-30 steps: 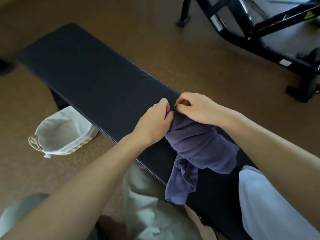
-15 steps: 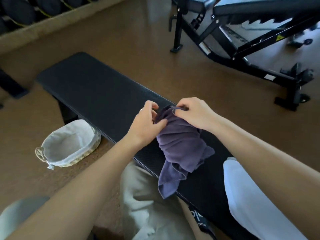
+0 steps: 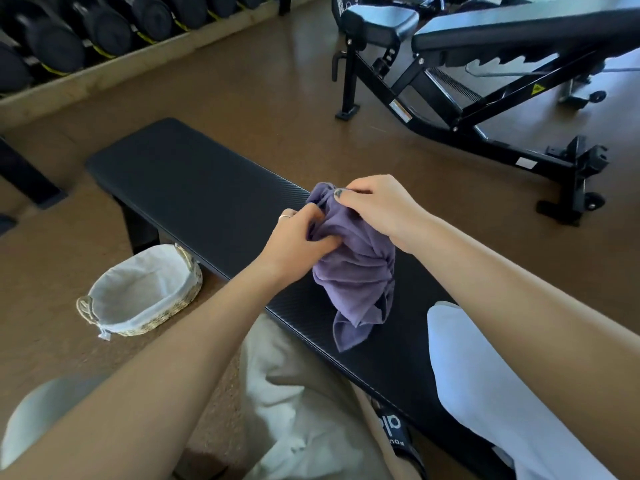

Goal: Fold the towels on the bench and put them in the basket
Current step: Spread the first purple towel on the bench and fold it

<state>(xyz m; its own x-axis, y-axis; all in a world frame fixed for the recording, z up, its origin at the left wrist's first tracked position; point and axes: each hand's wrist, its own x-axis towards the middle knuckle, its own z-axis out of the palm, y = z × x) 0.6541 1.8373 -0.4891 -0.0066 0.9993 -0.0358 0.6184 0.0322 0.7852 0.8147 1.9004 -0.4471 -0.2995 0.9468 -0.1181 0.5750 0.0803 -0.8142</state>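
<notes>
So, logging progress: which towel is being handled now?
The purple towel, bunched mid-bench, pinched by both hands; the white towel lies untouched by the near end.

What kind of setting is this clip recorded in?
Most likely a gym or home weight room. A rack of dumbbells lines the far wall, an adjustable incline bench stands on the brown floor, and the person works a purple towel on a flat black bench.

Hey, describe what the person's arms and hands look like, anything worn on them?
Both forearms are bare, with no watch or bracelet in view. The left hand wears a thin silvery ring on one finger. The right hand shows a dark-painted thumbnail. A white sleeve shows beneath the right arm, and a pale sleeve edge at the left.
</notes>
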